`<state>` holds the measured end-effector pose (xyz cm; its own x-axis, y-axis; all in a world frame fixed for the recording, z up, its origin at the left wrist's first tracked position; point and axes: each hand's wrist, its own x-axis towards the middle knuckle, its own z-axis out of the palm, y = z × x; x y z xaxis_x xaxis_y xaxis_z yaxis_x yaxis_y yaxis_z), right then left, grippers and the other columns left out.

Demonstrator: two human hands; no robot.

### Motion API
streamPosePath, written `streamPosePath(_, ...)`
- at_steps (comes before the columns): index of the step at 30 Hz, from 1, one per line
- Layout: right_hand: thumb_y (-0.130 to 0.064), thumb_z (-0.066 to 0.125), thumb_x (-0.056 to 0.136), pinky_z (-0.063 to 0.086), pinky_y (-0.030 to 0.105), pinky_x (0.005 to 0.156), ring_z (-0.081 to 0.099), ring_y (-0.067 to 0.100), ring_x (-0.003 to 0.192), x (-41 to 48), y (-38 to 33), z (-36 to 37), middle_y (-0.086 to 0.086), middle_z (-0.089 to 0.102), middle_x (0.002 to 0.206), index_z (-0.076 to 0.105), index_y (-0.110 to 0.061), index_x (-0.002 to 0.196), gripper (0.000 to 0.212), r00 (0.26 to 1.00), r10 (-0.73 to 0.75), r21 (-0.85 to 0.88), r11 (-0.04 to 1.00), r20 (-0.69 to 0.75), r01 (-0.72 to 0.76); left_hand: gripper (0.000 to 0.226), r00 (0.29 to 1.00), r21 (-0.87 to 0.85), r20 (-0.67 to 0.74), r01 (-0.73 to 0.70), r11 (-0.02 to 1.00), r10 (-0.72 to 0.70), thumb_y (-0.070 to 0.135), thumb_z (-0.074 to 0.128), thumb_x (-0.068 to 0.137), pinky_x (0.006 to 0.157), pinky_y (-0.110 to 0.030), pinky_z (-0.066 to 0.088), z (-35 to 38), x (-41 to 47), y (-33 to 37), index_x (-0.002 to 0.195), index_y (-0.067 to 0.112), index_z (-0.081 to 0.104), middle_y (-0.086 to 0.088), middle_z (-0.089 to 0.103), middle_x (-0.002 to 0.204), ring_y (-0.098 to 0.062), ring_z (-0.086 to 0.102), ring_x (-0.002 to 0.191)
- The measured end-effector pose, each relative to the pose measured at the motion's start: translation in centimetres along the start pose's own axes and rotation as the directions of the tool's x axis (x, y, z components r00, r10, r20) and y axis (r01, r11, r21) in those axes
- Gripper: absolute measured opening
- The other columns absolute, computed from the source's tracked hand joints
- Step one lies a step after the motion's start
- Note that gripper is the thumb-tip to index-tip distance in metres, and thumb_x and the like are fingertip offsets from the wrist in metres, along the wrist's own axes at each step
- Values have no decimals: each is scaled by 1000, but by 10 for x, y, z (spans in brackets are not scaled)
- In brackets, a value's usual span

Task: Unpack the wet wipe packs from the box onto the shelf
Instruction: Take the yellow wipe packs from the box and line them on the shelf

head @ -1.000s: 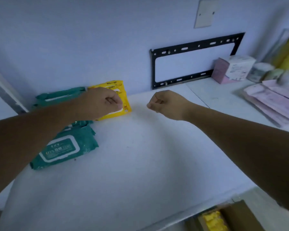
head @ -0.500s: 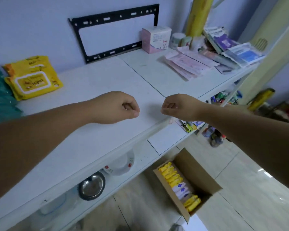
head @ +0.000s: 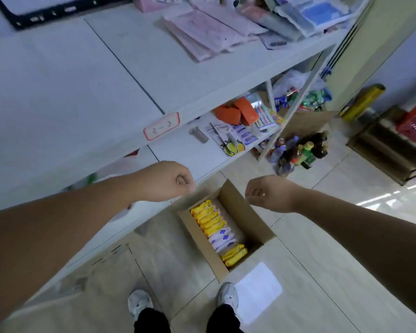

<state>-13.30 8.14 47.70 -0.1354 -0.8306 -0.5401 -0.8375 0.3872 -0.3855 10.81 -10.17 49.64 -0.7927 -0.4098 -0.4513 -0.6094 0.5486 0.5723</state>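
Both the left hand and right hand hang above the box on the floor, fingers curled into loose fists, holding nothing. The wet wipe packs stand on edge along the box's 9 o'clock wall. Best to bend low, open the fingers wide, and pinch several upright packs together before lifting them to the shelf at 11 o'clock.

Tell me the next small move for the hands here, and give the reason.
Probably lower the right hand into the open box on the floor and take a yellow pack. Both hands, the left hand included, are curled shut and hold nothing, the box below them is still lined with packs, and the white shelf has bare room.
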Motion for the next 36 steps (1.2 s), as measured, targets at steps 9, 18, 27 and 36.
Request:
streamPosePath(9,-31,63,94,53,33,80,65,20,90,40,115,125,2,71,92,68,-19,84,17,990,77,92,992,114,-88,18,978,-106,100,196,975,-185,45,65,90,80,-26,54,165,78,-53,94,30,74,12,73,94,-2,67,88)
streamPosePath(18,-46,66,86,58,38,75,67,13,81,116,206,264,-7,73,93,73,-26,95,23,970,188,226,949,156,-220,20,935,-228,179,342,912,-306,28,77,87,90,-31,52,310,188,-125,103,17,75,2,74,102,-13,68,97)
streamPosePath(27,-43,64,93,53,30,85,65,13,99,199,260,367,-11,72,110,73,-33,110,21,949,231,183,945,213,-271,46,912,-185,147,406,895,-384,30,85,78,94,-38,52,431,295,-206,116,8,70,-9,71,111,-25,66,104)
streamPosePath(36,-39,58,94,55,35,80,65,21,90,264,284,431,1,72,103,73,-23,107,25,944,192,112,967,268,-229,59,867,-184,184,492,851,-462,24,87,76,100,-38,49,501,361,-258,125,-2,65,-18,65,128,-32,61,119)
